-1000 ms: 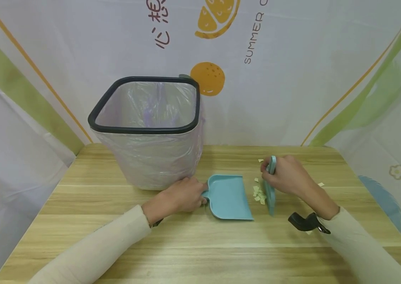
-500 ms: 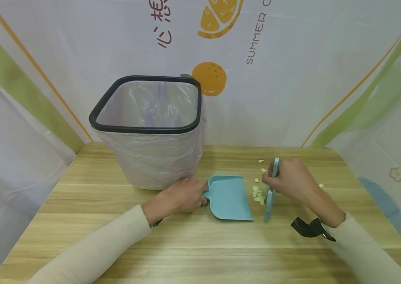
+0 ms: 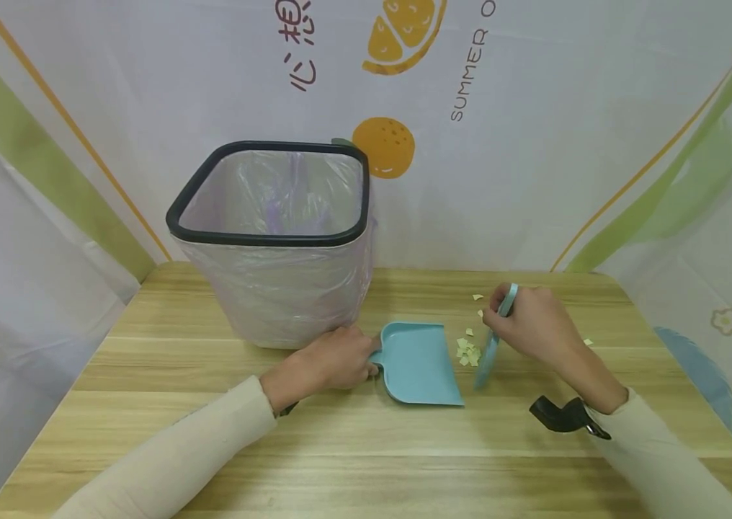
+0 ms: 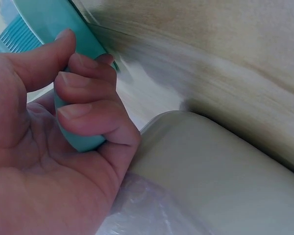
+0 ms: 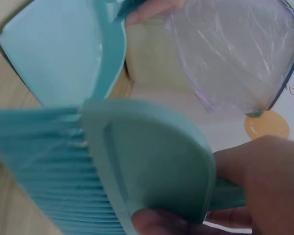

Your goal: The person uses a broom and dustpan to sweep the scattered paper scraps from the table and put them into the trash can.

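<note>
A light-blue dustpan (image 3: 416, 364) lies flat on the table, its wide edge facing right. My left hand (image 3: 335, 357) grips its handle (image 4: 81, 139), fingers curled round it in the left wrist view. My right hand (image 3: 531, 324) holds a blue hand brush (image 3: 489, 357) by its handle and upper body; the bristles (image 5: 54, 166) show in the right wrist view. Between dustpan and brush sits a small pile of pale yellow paper scraps (image 3: 468, 353), just off the pan's edge. Separate scraps lie behind the pile, and one scrap (image 3: 588, 342) is right of my right hand.
A bin (image 3: 275, 295) with a black rim and a clear liner bag stands behind my left hand, close to it. The wooden table (image 3: 340, 461) ends at a printed white curtain (image 3: 502, 194) at the back. A black strap (image 3: 563, 416) hangs at my right wrist.
The brush has tilted, its bristle end swinging left toward the dustpan. The scrap pile has shifted slightly left. The dustpan and my left hand have stayed in place.
</note>
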{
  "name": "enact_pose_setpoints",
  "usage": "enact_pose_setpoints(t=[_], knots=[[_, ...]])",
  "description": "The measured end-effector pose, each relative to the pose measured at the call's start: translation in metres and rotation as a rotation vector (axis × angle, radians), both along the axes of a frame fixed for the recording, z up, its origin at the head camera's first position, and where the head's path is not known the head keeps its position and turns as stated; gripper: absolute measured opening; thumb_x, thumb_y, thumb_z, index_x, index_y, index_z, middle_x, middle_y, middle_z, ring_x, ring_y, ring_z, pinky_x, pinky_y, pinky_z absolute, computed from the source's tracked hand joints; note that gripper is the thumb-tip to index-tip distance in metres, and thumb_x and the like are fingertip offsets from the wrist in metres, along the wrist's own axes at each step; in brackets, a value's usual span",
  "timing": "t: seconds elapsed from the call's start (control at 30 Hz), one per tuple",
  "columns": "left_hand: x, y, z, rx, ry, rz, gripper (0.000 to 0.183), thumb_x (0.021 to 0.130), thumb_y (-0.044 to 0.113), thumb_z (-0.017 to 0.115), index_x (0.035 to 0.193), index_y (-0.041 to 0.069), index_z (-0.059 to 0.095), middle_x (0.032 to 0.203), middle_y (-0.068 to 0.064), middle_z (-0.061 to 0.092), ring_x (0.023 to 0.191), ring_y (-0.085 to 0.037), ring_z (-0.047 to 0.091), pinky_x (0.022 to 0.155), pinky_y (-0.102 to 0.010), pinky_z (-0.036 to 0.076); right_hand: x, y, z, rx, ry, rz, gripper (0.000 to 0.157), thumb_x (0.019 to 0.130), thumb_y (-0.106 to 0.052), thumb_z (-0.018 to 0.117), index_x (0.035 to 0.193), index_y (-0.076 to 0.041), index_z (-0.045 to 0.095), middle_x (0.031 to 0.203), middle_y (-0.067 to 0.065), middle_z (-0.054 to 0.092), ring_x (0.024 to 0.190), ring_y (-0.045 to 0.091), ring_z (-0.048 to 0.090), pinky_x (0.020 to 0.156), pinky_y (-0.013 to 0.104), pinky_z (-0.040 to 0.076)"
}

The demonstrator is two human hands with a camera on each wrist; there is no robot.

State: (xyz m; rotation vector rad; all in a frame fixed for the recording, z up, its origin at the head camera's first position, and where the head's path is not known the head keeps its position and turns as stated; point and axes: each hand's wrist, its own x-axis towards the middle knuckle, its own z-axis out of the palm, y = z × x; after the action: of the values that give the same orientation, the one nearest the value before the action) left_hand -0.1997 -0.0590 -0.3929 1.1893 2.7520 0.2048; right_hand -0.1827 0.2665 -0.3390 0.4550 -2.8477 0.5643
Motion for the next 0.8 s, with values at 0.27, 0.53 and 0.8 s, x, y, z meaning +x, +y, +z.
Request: enact_pose_setpoints(t=[0.27,0.53,0.8], knots=[[0.000,0.000,0.001,-0.001,-0.004,0.001,0.020,0.106,0.025,0.077,0.098,0.008,0.072,0.069,0.003,0.048,0.064,-0.013,0.048,0.065,-0.036,0.053,-0.001,0.010,0.003,0.132,0.033,0.087,0.012,0.101,-0.012,0.062,0.094,-0.011,0.072,0.058,-0.013,0.051,0.055,0.010,0.047,0.056,0.034,0.042],[0.000,0.001,0.001,-0.013,-0.008,-0.001,0.020,0.106,0.026,0.077,0.100,0.008,0.072,0.069,0.002,0.049,0.064,-0.013,0.048,0.065,-0.036,0.053,-0.004,0.007,-0.011,0.129,0.006,0.214,0.010,0.103,-0.011,0.069,0.094,-0.014,0.072,0.068,-0.013,0.059,0.064,0.009,0.051,0.065,0.039,0.050],[0.000,0.001,0.002,-0.017,0.013,-0.017,0.021,0.105,0.027,0.078,0.099,0.008,0.072,0.069,0.003,0.049,0.063,-0.012,0.048,0.064,-0.037,0.054,-0.005,-0.004,-0.012,0.066,-0.030,0.275,0.008,0.103,-0.008,0.071,0.097,-0.014,0.073,0.081,-0.010,0.068,0.068,0.008,0.054,0.071,0.040,0.053]])
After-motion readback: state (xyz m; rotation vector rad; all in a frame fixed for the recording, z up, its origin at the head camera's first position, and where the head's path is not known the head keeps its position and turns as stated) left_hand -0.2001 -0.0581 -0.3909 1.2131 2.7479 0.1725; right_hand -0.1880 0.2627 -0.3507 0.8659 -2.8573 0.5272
